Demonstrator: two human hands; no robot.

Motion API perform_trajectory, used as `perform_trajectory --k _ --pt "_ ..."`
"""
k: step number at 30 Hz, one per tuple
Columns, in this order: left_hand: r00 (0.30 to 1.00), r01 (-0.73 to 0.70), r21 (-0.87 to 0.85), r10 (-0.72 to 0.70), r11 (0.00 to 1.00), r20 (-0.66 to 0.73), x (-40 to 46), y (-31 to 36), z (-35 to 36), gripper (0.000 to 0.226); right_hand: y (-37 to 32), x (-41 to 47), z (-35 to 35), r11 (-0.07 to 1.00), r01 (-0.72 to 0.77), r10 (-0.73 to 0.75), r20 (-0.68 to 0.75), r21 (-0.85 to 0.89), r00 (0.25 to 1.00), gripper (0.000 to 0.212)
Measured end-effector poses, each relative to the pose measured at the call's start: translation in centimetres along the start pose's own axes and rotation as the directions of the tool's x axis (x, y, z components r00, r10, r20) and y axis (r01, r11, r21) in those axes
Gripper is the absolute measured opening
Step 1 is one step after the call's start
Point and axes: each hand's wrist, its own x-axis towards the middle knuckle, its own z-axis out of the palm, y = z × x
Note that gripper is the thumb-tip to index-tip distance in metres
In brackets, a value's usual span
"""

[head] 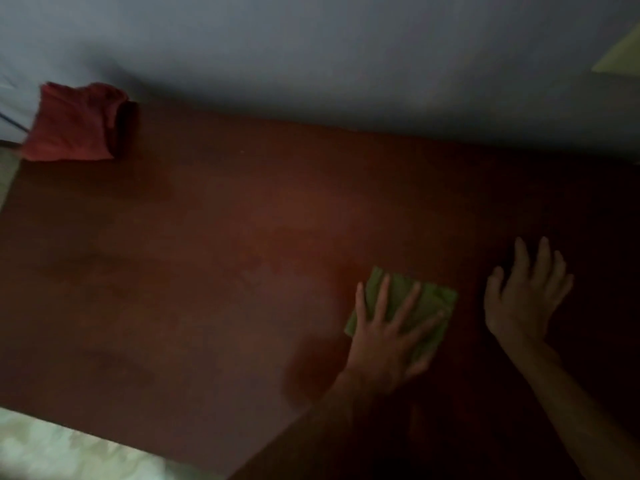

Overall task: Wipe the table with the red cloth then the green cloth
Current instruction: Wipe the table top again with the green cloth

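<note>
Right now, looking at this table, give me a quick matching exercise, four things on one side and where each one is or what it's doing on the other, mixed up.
Things:
1. red cloth
2. green cloth
3. left hand
4. right hand

States:
A. fingers spread, nothing under it but the table
B. flat under a hand
C. bunched at the far left corner
D. pressing down on a cloth

Pairs: 1-C, 2-B, 3-D, 4-A

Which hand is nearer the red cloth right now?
Left. The left hand presses flat on the green cloth, mid-table, well short of the red cloth at the far left corner. The right hand lies farther right still.
</note>
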Motion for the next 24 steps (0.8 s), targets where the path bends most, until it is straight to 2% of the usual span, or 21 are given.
perform_trajectory --k 2,3,5,6,8,10,14,19,21,22,24 --pt "0.999 -0.041 0.009 0.041 0.999 -0.004 -3.2 -1.5 0.3 0.063 -4.1 -1.0 0.8 0.992 0.129 -0.129 0.020 -0.012 0.991 0.059" --pt "1.000 -0.016 0.013 0.016 1.000 -0.011 -4.4 -3.4 0.1 0.065 -6.2 -1.4 1.3 0.985 0.173 -0.173 0.036 -0.016 0.984 0.058" --pt "0.989 0.146 0.032 -0.145 0.989 -0.031 -5.9 -8.6 -0.9 0.067 -10.2 -2.2 2.2 0.981 0.195 -0.193 0.074 -0.019 0.978 0.056" --pt "0.962 0.270 0.046 -0.268 0.962 -0.049 -6.4 -11.9 -1.5 0.067 -12.0 -2.5 2.7 0.984 0.177 -0.174 0.099 -0.022 0.980 0.056" --pt "0.858 0.512 0.058 -0.507 0.857 -0.082 -6.9 -18.4 -2.9 0.066 -14.6 -3.0 3.5 0.993 0.108 -0.102 0.135 -0.036 0.986 0.056" --pt "0.754 0.656 0.044 -0.651 0.753 -0.088 -6.8 -23.9 -4.6 0.066 -15.9 -3.1 4.0 0.996 0.053 -0.044 0.123 -0.068 0.991 0.055" --pt "0.596 0.799 -0.035 -0.799 0.600 -0.085 -3.8 -32.1 -6.9 0.068 -15.9 -3.3 4.1 0.997 0.020 -0.013 0.097 -0.070 0.995 0.054" --pt "0.513 0.846 -0.102 -0.852 0.523 -0.107 2.8 -40.6 -9.4 0.060 -16.1 -3.1 4.1 0.998 -0.003 0.008 0.073 -0.062 0.997 0.053" --pt "0.531 0.835 -0.112 -0.842 0.539 -0.091 5.8 -41.2 -9.8 0.060 -16.1 -3.2 4.2 0.998 -0.010 0.015 0.074 -0.070 0.997 0.052" --pt "0.570 0.811 -0.099 -0.817 0.577 -0.086 7.2 -40.6 -9.8 0.060 -16.1 -3.1 4.3 0.997 -0.009 0.015 0.070 -0.074 0.997 0.052" --pt "0.709 0.699 -0.044 -0.700 0.714 -0.091 9.1 -37.6 -9.2 0.061 -16.2 -3.1 4.2 0.997 -0.008 0.013 0.062 -0.078 0.998 0.052"
